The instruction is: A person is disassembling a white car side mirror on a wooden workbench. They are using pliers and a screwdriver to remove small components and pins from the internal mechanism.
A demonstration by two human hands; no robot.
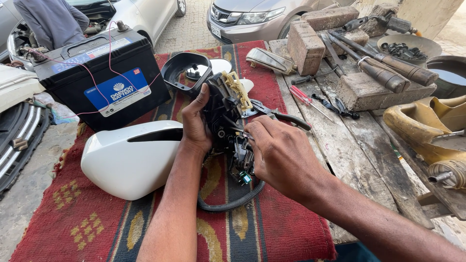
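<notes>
Gripping the black mirror mechanism (228, 121) between them, both hands, left (195, 123) and right (279, 153), close around it.

One label in sight: a blue rectangular sticker (120, 91) with a white emblem, tilted across the front face of the black car battery (77, 82) at the rug's far left, and along the battery's top a long pale strip label (90, 55) edged in blue

open red rug (286, 233) below the hands, white mirror shell (131, 160) blocking left, battery (102, 77) behind, bricks (306, 46) right
</notes>
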